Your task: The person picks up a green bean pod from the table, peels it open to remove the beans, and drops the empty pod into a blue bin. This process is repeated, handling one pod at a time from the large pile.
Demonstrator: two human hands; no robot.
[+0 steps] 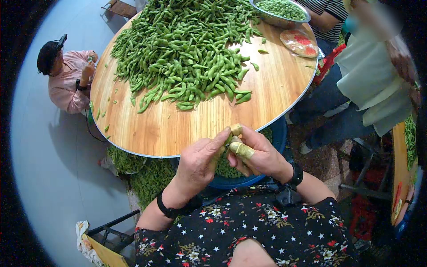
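Through the head camera I have both hands at the near edge of the round table (147, 131). My left hand (198, 160) and right hand (262, 155) pinch one green pod (229, 139) between their fingertips, in front of that edge; pale finger covers (241, 150) sit on the right. A blue tub (280, 133) stands below the table's near rim, under my hands. I see the pod heap (182, 58) across the table's far half, a metal bowl of shelled beans (259, 12) at its far right, and a person in pink (71, 82) beside its left side.
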